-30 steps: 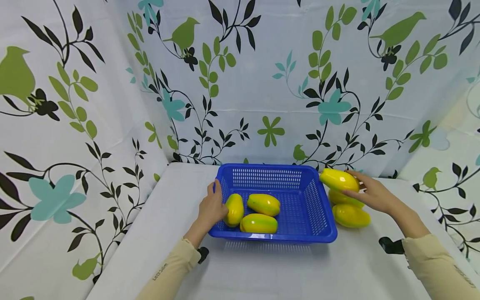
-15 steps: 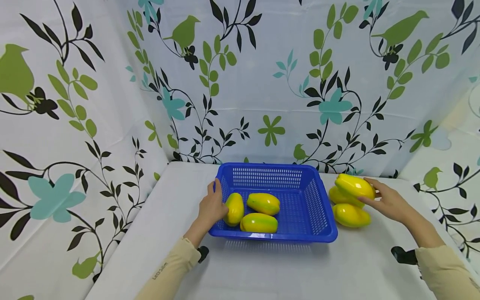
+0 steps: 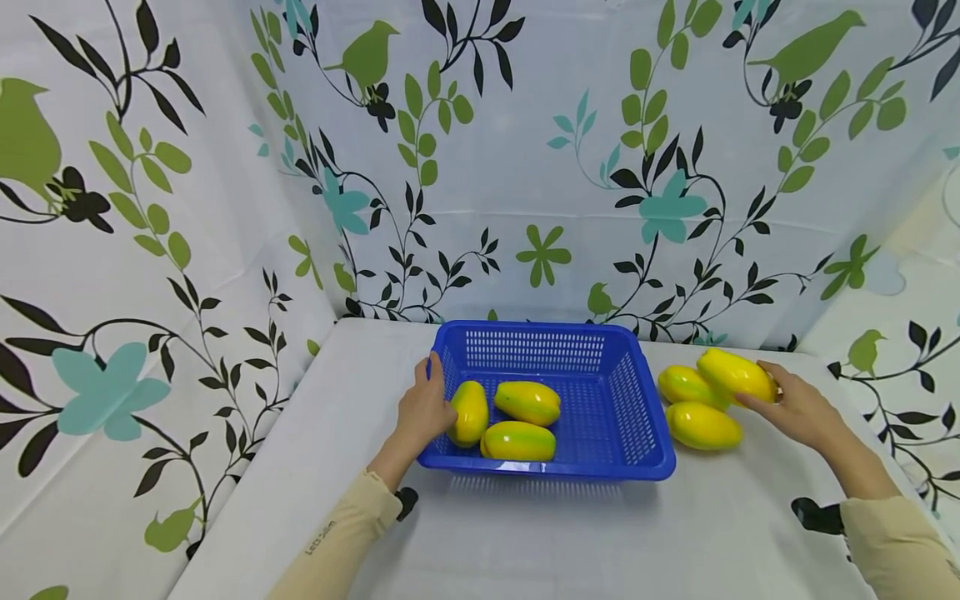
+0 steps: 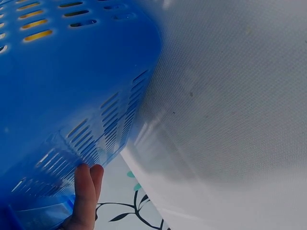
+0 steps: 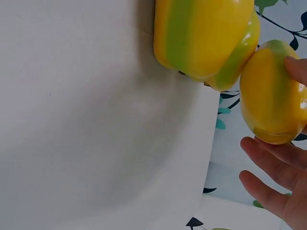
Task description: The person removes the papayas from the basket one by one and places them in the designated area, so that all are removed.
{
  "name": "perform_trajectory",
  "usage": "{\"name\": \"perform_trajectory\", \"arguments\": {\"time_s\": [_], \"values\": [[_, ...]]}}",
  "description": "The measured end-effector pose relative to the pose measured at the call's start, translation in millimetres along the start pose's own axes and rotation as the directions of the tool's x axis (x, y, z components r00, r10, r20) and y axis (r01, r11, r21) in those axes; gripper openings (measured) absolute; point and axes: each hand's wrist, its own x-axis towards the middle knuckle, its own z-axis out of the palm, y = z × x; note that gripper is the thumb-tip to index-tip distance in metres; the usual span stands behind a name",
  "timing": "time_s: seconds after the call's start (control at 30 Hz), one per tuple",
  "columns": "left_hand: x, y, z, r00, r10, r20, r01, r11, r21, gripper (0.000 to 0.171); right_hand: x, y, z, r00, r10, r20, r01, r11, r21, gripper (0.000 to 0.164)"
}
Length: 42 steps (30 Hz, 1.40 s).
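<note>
A blue plastic basket [image 3: 540, 472] stands in the middle of the table in the head view, with several glossy yellow-green papayas in its left half. My left hand [image 3: 423, 408] grips its left rim; in the left wrist view, two fingers [image 4: 85, 184] lie along the slotted outer wall. To the right of the basket, my right hand [image 3: 804, 410] holds a papaya [image 3: 737, 375] between thumb and fingers. Two other papayas lie there, one at the back [image 3: 686, 385] partly behind the held one, one in front [image 3: 705, 426]. The right wrist view shows the thumb on the held papaya [image 5: 268, 96].
The table [image 3: 525, 542] has a white cover. Patterned cloth [image 3: 487, 167] with birds and leaves hangs behind it and at both sides. The basket's right half shows its bare mesh floor [image 3: 585, 417].
My right hand has moved right, away from the basket's right rim, carrying the held papaya with it. The left hand stays on the rim, and the papayas inside have not shifted.
</note>
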Motion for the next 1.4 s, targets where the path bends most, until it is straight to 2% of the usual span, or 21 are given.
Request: {"name": "perform_trajectory", "arguments": {"time_s": [0.43, 0.7, 0.93, 1.13, 1.4], "values": [[-0.3, 0.3, -0.5, 1.000, 0.004, -0.002, -0.004, 1.000, 0.012, 0.089, -13, 24, 3, 0.999, 0.049, 0.000, -0.049, 0.999, -0.021, 0.087], [-0.9, 0.3, -0.1, 1.000, 0.004, 0.002, -0.004, 1.000, 0.000, 0.090, -23, 43, 10, 0.993, 0.101, 0.053, -0.100, 0.994, -0.035, 0.089], [-0.6, 0.3, -0.8, 1.000, 0.005, -0.002, -0.005, 1.000, -0.001, 0.089, -24, 50, 19, 0.984, 0.146, 0.100, -0.141, 0.989, -0.047, 0.092], [-0.9, 0.9, -2.6, 1.000, 0.002, -0.002, -0.002, 1.000, -0.001, 0.089, -23, 47, 23, 0.990, 0.114, 0.086, -0.111, 0.993, -0.044, 0.090], [-1.5, 1.4, -2.4, 1.000, -0.004, 0.009, 0.004, 1.000, -0.008, 0.090, -22, 42, 26, 0.994, 0.083, 0.077, -0.085, 0.996, 0.014, 0.090]]}}
